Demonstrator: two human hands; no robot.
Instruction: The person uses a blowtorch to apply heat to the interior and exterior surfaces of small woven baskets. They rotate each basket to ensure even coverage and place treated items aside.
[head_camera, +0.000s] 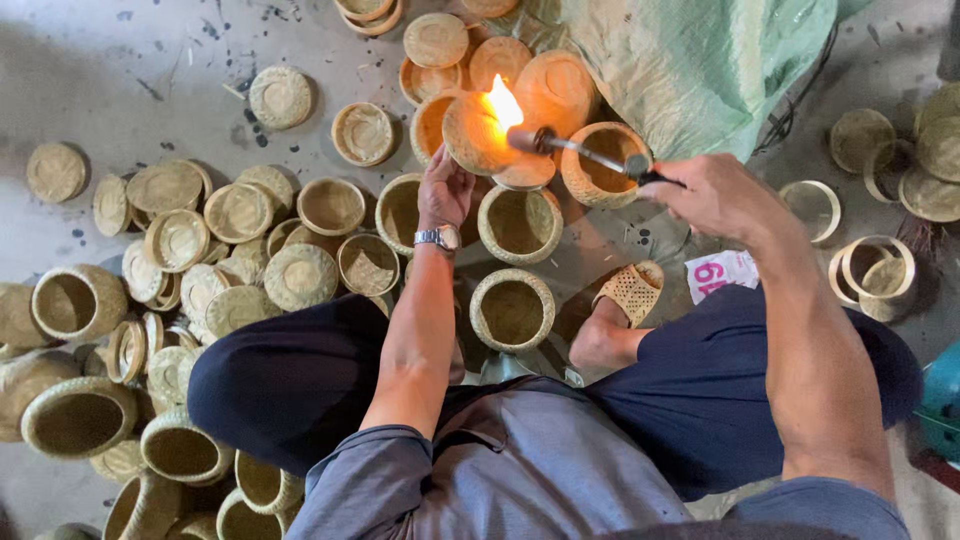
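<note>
Basketry workshop: dozens of woven baskets (512, 310) and round lids (280, 96) piled on a stained concrete floor (120, 70), a green woven sack (700, 60) at its far edge

The left arm was stretched straight forward, bare below a rolled grey sleeve, and the left hand (445, 190) was raised with its fingers closed in a grip, palm turned away. The right arm was bent at the elbow, and the right hand (712, 195) was clenched, knuckles upward.
</note>
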